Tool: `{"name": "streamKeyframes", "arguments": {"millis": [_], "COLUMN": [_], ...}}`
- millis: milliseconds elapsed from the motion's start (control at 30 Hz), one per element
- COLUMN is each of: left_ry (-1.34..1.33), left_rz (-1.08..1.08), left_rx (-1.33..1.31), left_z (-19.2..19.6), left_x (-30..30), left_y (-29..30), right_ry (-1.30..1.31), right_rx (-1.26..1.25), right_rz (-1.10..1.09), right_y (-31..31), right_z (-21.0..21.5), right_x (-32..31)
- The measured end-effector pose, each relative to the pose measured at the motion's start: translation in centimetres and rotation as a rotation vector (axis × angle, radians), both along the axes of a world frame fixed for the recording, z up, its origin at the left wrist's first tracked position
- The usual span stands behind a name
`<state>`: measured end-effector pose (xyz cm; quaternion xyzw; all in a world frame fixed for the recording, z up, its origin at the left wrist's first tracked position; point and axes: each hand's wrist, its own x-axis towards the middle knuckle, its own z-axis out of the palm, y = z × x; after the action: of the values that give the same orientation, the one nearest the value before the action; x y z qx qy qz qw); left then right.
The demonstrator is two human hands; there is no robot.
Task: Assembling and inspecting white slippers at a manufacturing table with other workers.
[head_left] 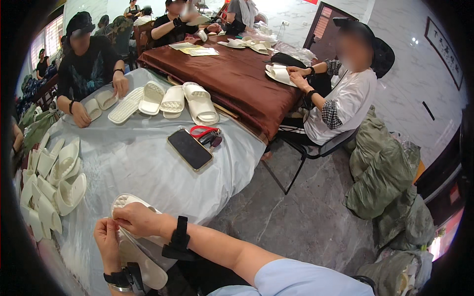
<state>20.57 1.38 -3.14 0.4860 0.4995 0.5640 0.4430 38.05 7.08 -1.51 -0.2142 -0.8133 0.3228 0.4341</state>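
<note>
Both my hands meet at the near edge of the plastic-covered table, above a pair of cream slippers. My left hand (pixel 106 240) is closed in a pinch, its fingertips against those of my right hand (pixel 137 219). The right hand is closed too, with its fingers curled down over the slippers. Whatever lies between the fingertips is too small or hidden to make out. One slipper (pixel 124 199) shows its textured footbed behind my right hand. The other slipper (pixel 149 269) extends below my hands toward me, partly covered by my left wrist.
Several cream slippers (pixel 71 195) are heaped at the left, and a row of slippers (pixel 173 101) lies farther back. A phone (pixel 190 149) and keys with a red strap (pixel 205 132) lie mid-table. Co-workers sit around a brown-covered table (pixel 237 74). Green sacks (pixel 380 163) stand right.
</note>
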Motion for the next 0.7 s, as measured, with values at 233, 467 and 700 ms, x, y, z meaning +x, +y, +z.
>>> {"name": "streamKeyframes", "arguments": {"millis": [233, 467, 700], "left_ry": [-0.001, 0.007, 0.025], "left_rz": [0.008, 0.004, -0.027], "left_rx": [0.005, -0.015, -0.028], "left_z": [0.12, -0.12, 0.30], "left_x": [0.26, 0.02, -0.19], "left_y": [-0.05, 0.09, -0.37], "right_ry": [-0.009, 0.012, 0.001], "right_rx": [-0.029, -0.004, -0.012], "right_rz": [-0.003, -0.029, -0.008], "right_y": [-0.42, -0.19, -0.40], "right_z": [0.67, 0.02, 0.27], "right_x": [0.25, -0.07, -0.10]}}
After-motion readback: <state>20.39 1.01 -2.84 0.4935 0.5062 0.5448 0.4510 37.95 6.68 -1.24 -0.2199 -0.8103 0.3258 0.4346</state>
